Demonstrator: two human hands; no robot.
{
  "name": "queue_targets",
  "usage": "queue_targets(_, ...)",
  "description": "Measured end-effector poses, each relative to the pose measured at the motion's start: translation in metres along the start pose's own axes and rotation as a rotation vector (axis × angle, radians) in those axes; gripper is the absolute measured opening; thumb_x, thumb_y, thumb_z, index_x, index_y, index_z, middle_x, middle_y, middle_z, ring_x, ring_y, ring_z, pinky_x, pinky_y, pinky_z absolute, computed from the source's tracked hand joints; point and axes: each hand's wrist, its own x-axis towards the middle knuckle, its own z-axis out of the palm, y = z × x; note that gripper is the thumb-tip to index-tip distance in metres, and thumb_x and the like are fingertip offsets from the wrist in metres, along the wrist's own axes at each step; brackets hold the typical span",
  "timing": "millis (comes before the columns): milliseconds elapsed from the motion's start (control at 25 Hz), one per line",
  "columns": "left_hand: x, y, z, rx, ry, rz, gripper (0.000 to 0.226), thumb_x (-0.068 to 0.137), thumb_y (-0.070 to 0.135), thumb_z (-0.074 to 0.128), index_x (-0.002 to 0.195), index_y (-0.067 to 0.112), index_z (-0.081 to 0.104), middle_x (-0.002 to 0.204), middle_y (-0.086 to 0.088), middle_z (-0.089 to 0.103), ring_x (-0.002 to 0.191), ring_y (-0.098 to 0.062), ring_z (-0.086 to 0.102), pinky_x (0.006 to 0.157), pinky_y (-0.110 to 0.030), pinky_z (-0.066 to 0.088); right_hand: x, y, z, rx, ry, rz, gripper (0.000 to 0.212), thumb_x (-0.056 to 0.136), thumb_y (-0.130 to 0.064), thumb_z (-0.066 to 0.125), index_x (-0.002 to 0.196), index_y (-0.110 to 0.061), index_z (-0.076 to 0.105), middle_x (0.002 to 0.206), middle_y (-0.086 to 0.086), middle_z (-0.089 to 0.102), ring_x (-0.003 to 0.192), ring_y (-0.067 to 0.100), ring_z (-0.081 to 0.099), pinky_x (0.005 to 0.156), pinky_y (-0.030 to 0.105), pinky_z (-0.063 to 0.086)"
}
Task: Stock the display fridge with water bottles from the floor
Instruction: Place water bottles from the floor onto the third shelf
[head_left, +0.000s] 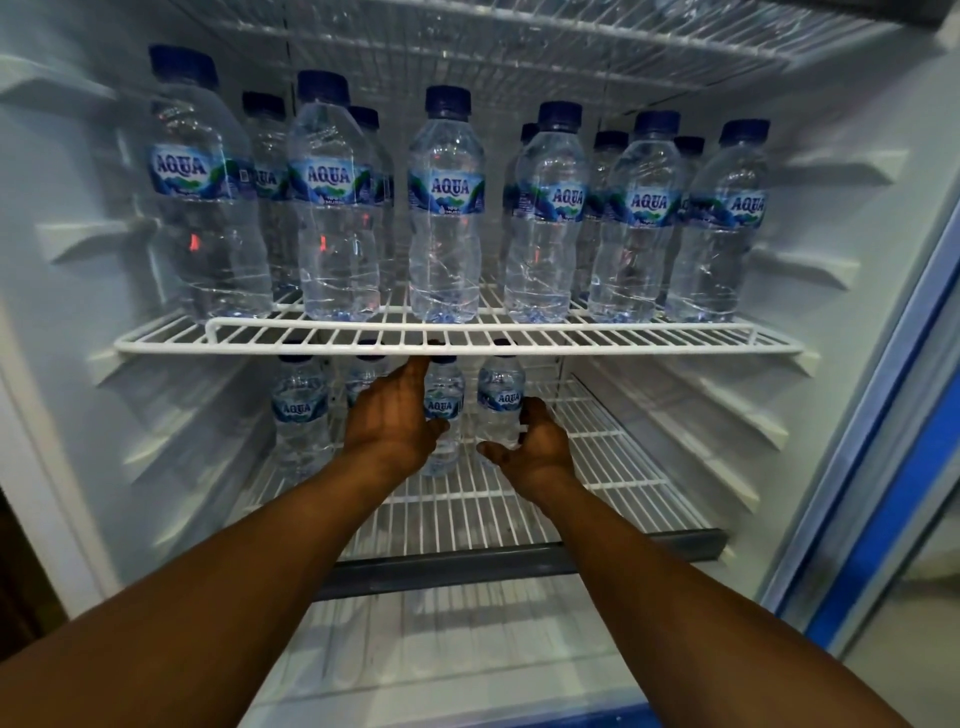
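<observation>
Aqua bottles (447, 208) stand in rows on the upper wire shelf (452, 338) of the display fridge (67, 322); a few more stand on the lower shelf (597, 462). There the left hand (395, 421) wraps one upright bottle (444, 405), while the right hand (540, 441) curls round its neighbour (501, 400)

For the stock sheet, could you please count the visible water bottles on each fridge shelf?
Clear plastic blue-capped water bottles, middle white wire shelf: 11
Blue-capped water bottles, lower wire shelf: 4 (left hand, right hand hold one each)
Total visible: 15
</observation>
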Motion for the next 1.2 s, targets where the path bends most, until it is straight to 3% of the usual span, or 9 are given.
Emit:
queue_targets(560,0.000,-0.001,0.001,0.079,-0.012,0.005,0.085,0.079,0.035,0.079,0.148,0.033,0.028,0.132,-0.003,0.060,0.114,-0.027,0.060,0.084,-0.033,0.050,-0.002,0.003,-0.001,0.018,0.021,-0.007,0.067,0.067,-0.013,0.090,0.123,-0.016,0.053,0.114,0.002,0.063,0.104,0.022,0.062,0.090,0.038,0.054)
queue_targets(760,-0.006,-0.004,-0.003,0.056,-0.071,0.022,0.095,0.079,0.032,0.079,0.152,0.031,0.018,0.143,-0.004,0.051,0.121,-0.027,0.057,0.092,-0.034,0.049,-0.008,-0.005,-0.005,0.043,-0.029,0.050,0.070,0.069,-0.003,0.087,0.125,-0.015,0.046,0.117,0.002,0.058,0.106,0.020,0.059,0.077,0.020,0.049)
queue_targets(920,-0.031,-0.004,-0.026,-0.014,-0.005,0.113,0.089,0.082,0.030,0.076,0.152,0.034,0.021,0.142,-0.002,0.052,0.116,-0.025,0.059,0.090,-0.037,0.051,-0.031,-0.020,-0.028,-0.137,-0.043,0.066,0.072,0.077,-0.018,0.082,0.135,-0.010,0.039,0.122,0.008,0.059,0.111,0.024,0.060,0.084,0.022,0.044)
queue_targets(1000,-0.056,-0.014,-0.047,-0.078,0.036,0.164,0.074,0.083,0.031,0.074,0.147,0.032,0.037,0.139,0.001,0.056,0.108,-0.022,0.063,0.091,-0.034,0.052,-0.053,-0.035,-0.037,-0.208,-0.016,0.070,0.047,0.079,-0.021,0.075,0.118,-0.011,0.051,0.107,0.010,0.066,0.096,0.024,0.064,0.081,0.022,0.048)
queue_targets(1080,-0.094,-0.036,-0.073,-0.098,0.102,0.192,0.054,0.084,0.029,0.072,0.134,0.028,0.054,0.126,0.003,0.064,0.089,-0.018,0.066,0.086,-0.028,0.051,-0.086,-0.064,-0.033,-0.242,-0.045,-0.024,0.017,0.077,-0.016,0.072,0.090,-0.014,0.061,0.082,0.002,0.067,0.071,0.012,0.060,0.066,0.013,0.045)
queue_targets(1120,-0.115,-0.050,-0.086,-0.078,0.130,0.208,0.047,0.084,0.029,0.070,0.129,0.027,0.058,0.120,0.005,0.066,0.082,-0.016,0.065,0.082,-0.027,0.050,-0.105,-0.080,-0.025,-0.233,-0.097,-0.089,0.010,0.076,-0.012,0.072,0.080,-0.015,0.063,0.075,-0.001,0.067,0.065,0.007,0.058,0.060,0.009,0.041)
queue_targets(1200,-0.156,-0.080,-0.113,-0.022,0.121,0.224,0.039,0.086,0.030,0.065,0.125,0.026,0.059,0.113,0.007,0.067,0.072,-0.013,0.062,0.073,-0.027,0.052,-0.148,-0.119,-0.005,-0.167,-0.293,-0.190,0.012,0.077,-0.007,0.073,0.074,-0.016,0.064,0.070,-0.001,0.068,0.065,0.009,0.062,0.063,0.015,0.046)
